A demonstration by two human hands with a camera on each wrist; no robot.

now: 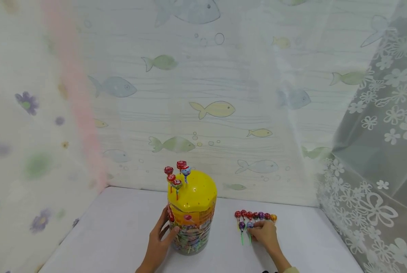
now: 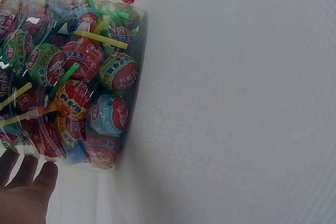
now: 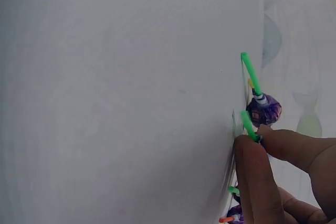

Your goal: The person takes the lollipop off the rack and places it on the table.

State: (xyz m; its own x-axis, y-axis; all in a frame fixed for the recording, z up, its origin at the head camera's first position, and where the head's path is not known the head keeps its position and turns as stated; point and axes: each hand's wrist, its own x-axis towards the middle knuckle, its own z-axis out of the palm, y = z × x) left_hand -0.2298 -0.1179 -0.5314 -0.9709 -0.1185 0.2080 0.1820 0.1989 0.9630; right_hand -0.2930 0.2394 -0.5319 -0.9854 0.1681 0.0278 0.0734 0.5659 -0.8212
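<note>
A tall clear jar (image 1: pixel 191 237) with a yellow lid (image 1: pixel 200 189) stands upright, full of wrapped lollipops (image 2: pixel 73 61). My left hand (image 1: pixel 157 240) holds its left side, thumb toward the front and fingers round the side; its fingertips (image 2: pixel 46 174) show at the jar wall in the left wrist view. Several lollipops (image 1: pixel 171 177) stick up from holes at the lid's left. To the right, my right hand (image 1: pixel 265 235) pinches a blue-wrapped lollipop (image 1: pixel 249 225) with a green stick (image 3: pixel 249 124) between thumb and fingers. A purple lollipop (image 3: pixel 264 110) lies just beside it.
A row of lollipops (image 1: pixel 249 215) in mostly red wrappers, with a yellow one (image 1: pixel 273 217) at its right end, lies behind my right hand. The white table (image 1: pixel 132 212) meets a fish-patterned curtain (image 1: pixel 220 151) at the back. A flowered sheet (image 1: pixel 370 212) hangs on the right.
</note>
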